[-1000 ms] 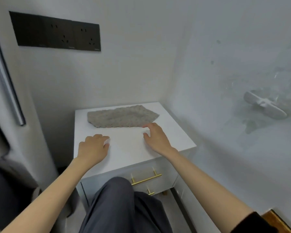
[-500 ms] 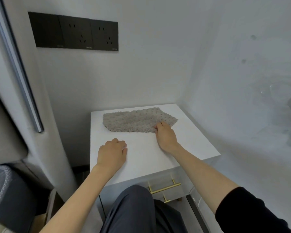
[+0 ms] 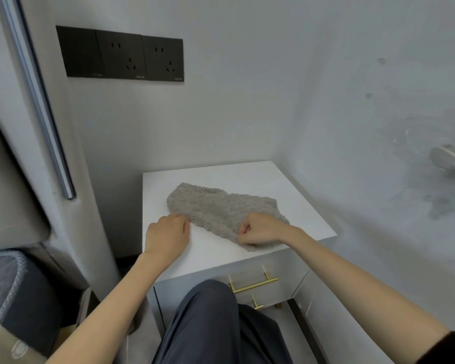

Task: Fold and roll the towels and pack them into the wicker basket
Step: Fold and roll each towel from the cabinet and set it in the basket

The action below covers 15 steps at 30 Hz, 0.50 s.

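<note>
A small grey fluffy towel (image 3: 221, 206) lies slantwise on the white nightstand top (image 3: 294, 195), its right end near the front edge. My right hand (image 3: 260, 229) is curled into a fist on the towel's right end and grips it. My left hand (image 3: 167, 233) lies on the tabletop with its fingertips at the towel's near left corner; whether they pinch the cloth is hidden. No wicker basket is in view.
The nightstand stands in a corner between two grey walls, with gold drawer handles (image 3: 252, 285) below. Black wall sockets (image 3: 121, 56) hang above. A grey padded headboard (image 3: 8, 179) and bedding lie at the left. My knee (image 3: 208, 311) is in front.
The towel has been pulled from the back of the nightstand toward the front and now lies at a slant. My right hand closed on its right end; my left hand moved up to its left corner.
</note>
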Each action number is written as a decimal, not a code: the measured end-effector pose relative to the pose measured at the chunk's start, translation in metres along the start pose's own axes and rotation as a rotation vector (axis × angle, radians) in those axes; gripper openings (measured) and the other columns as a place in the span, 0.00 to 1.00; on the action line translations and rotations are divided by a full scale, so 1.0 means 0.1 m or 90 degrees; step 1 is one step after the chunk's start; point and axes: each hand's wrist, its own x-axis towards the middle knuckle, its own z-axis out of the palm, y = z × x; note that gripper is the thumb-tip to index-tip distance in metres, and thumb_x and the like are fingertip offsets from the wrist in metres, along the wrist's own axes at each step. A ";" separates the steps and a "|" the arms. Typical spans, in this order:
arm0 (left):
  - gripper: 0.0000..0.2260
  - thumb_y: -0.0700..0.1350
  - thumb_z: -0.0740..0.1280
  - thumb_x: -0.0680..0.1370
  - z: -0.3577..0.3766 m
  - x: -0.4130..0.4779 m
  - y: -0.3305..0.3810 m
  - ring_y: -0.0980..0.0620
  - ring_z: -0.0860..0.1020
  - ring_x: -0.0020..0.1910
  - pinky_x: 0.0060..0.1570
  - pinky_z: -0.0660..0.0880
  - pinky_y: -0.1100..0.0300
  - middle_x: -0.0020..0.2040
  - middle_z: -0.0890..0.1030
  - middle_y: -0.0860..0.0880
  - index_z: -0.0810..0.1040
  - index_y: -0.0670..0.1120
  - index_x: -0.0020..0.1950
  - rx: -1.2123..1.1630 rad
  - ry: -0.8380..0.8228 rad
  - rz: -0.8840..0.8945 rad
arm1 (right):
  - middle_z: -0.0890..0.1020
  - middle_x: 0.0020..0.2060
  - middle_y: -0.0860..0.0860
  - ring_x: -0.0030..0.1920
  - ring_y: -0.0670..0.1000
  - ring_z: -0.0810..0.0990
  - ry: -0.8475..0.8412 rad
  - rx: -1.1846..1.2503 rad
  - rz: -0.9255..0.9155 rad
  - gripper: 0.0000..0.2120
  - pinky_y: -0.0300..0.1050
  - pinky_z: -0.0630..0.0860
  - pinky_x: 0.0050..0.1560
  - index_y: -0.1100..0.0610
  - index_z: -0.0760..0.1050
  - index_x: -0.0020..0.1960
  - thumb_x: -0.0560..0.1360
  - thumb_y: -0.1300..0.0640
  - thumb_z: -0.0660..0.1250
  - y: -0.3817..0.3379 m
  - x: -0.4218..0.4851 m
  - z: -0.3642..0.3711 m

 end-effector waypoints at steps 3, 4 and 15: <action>0.14 0.46 0.52 0.83 -0.03 -0.01 0.01 0.46 0.75 0.48 0.47 0.74 0.52 0.51 0.78 0.44 0.75 0.42 0.52 -0.055 0.048 -0.076 | 0.81 0.28 0.43 0.32 0.43 0.78 -0.064 0.048 0.015 0.12 0.33 0.74 0.37 0.51 0.80 0.34 0.74 0.48 0.68 -0.03 -0.15 -0.11; 0.13 0.46 0.53 0.82 -0.04 0.00 0.00 0.45 0.75 0.47 0.46 0.74 0.51 0.50 0.77 0.44 0.73 0.41 0.52 -0.086 0.053 -0.105 | 0.82 0.30 0.43 0.35 0.43 0.80 -0.010 0.071 0.016 0.12 0.32 0.74 0.37 0.50 0.81 0.36 0.74 0.45 0.67 -0.01 -0.17 -0.14; 0.15 0.44 0.63 0.78 -0.06 0.39 -0.04 0.43 0.74 0.60 0.59 0.72 0.52 0.57 0.78 0.42 0.72 0.39 0.62 -0.590 -0.040 -0.328 | 0.74 0.52 0.58 0.60 0.62 0.68 0.254 0.114 0.338 0.25 0.53 0.61 0.68 0.61 0.72 0.53 0.79 0.39 0.53 0.65 -0.01 -0.16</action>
